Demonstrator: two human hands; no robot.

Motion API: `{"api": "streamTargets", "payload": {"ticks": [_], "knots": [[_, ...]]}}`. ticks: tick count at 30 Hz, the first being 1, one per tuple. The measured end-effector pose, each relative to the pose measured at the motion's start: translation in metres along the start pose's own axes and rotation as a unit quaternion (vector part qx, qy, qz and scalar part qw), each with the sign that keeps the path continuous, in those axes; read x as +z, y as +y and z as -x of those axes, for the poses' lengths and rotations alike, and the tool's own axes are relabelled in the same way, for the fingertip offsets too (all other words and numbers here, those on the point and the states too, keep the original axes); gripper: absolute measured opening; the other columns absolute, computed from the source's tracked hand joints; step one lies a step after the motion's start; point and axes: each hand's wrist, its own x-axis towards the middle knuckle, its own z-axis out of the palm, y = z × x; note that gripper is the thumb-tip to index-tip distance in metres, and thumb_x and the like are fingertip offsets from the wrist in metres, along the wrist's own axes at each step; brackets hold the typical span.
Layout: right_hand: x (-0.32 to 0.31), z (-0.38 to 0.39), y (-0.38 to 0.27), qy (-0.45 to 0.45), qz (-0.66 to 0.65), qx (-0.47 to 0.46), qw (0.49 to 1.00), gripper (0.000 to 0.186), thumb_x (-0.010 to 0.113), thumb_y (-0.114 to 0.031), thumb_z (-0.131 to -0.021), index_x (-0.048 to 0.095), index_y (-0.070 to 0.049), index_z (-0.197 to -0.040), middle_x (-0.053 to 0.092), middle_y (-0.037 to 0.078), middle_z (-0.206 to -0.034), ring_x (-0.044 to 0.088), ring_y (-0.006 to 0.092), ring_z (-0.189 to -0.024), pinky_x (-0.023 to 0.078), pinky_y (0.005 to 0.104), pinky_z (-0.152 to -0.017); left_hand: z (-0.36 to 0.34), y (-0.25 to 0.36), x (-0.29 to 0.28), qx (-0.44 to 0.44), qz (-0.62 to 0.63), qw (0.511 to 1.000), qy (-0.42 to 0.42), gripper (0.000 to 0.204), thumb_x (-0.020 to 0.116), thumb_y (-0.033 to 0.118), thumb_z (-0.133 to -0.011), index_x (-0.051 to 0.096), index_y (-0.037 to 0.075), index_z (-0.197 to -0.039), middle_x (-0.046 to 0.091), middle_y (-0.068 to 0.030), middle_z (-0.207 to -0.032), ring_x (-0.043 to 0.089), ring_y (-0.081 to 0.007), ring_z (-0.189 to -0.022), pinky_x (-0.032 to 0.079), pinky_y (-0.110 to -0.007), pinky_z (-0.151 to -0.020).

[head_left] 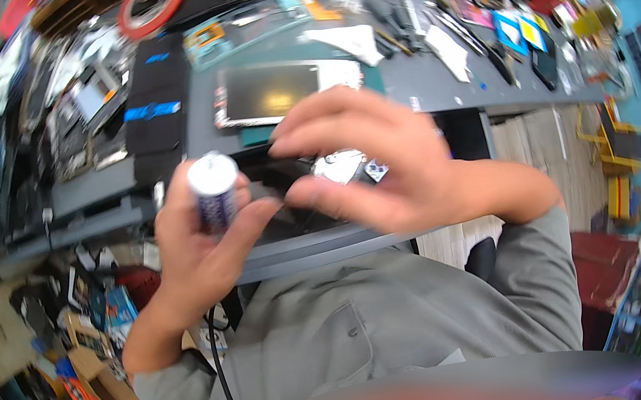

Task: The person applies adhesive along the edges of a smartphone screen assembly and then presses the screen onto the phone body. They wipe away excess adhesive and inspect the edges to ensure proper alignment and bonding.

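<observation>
My left hand (202, 249) is wrapped round a small upright cylinder (212, 186) with a silver top and a blue-and-white body. To its right, my right hand (369, 158) is blurred, its curved fingers and thumb spread apart with nothing visible between them. Partly behind that hand, below the desk's top, lie a silvery round part (332, 167) and a small patterned square piece (375, 172), too blurred to name. Beyond both hands a tablet-like panel (267, 90) with a dark screen and pale frame lies on a green mat (255, 137).
The grey desk (422, 98) holds a black folded case (153, 135), a red tape roll (150, 0), a clear blue tray (202, 50), tools (395, 39) and piles of electronic parts (84, 104). A black cable (226, 385) hangs by my body. Cluttered boxes (95, 373) are at lower left.
</observation>
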Motion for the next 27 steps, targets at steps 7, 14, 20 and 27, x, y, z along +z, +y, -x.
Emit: {"api": "streamTargets", "payload": {"ticks": [7,14,20,27], "knots": [[0.001,-0.004,0.008,-0.014,-0.080,0.104,0.991,0.047,0.092,-0.018,-0.093,0.075,-0.002,-0.134,0.072,0.012,-0.127,0.072,0.0185,-0.095,0.060,0.0304,-0.076,-0.012,0.009,0.010,0.075,-0.142,0.987,-0.022,0.020,0.080,0.016,-0.106,0.064,0.004,-0.106,0.066,0.0025,-0.084,0.059,-0.0024,-0.070,0.048,-0.023,-0.063],[0.016,-0.005,0.011,-0.018,-0.084,0.065,0.994,0.045,0.093,-0.019,-0.091,0.077,-0.001,-0.129,0.074,0.012,-0.123,0.073,0.0184,-0.093,0.061,0.0301,-0.075,-0.014,0.006,0.012,0.097,-0.154,0.981,-0.063,0.018,0.073,0.012,-0.107,0.062,0.001,-0.116,0.072,-0.0033,-0.087,0.070,-0.0086,-0.073,0.056,-0.028,-0.065],[0.020,-0.005,0.011,-0.009,-0.085,0.060,0.995,0.039,0.093,-0.016,-0.092,0.078,0.001,-0.124,0.076,0.012,-0.120,0.075,0.0189,-0.093,0.062,0.0308,-0.074,-0.015,0.005,0.012,0.093,-0.156,0.981,-0.067,0.023,0.069,0.003,-0.103,0.063,-0.003,-0.125,0.073,-0.0046,-0.088,0.071,-0.0097,-0.074,0.057,-0.028,-0.066],[0.021,-0.004,0.012,-0.009,-0.068,0.054,0.996,0.038,0.092,-0.016,-0.092,0.078,0.000,-0.123,0.076,0.013,-0.121,0.077,0.0189,-0.092,0.063,0.0304,-0.072,-0.013,-0.003,0.010,0.054,-0.135,0.986,-0.077,0.029,0.064,-0.002,-0.105,0.062,-0.005,-0.133,0.075,-0.0071,-0.091,0.072,-0.0107,-0.078,0.060,-0.030,-0.068]]}}
